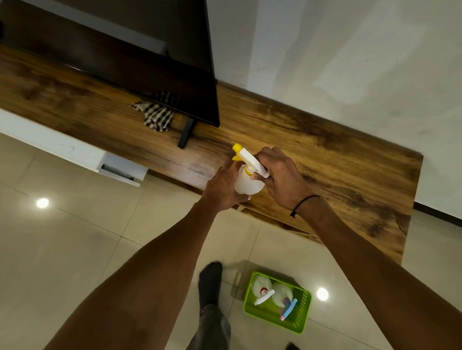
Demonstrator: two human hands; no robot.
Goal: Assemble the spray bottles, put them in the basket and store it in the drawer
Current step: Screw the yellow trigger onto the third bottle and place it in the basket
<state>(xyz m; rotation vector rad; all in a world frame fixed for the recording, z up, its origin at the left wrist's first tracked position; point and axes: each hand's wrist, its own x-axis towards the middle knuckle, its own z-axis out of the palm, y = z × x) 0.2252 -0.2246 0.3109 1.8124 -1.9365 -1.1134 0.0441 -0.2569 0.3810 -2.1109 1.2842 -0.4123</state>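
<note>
Over the worktop [330,153] his left hand [222,187] grips the bottle [247,183], light, smooth plastic best held round its belly, while his right hand [280,175] pinches the sprayer [250,160].

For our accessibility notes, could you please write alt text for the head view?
Over a wooden cabinet top, the left hand holds a white plastic spray bottle while the right hand grips its yellow-tipped trigger head. A green plastic basket holding two bottles sits on the floor.
</note>
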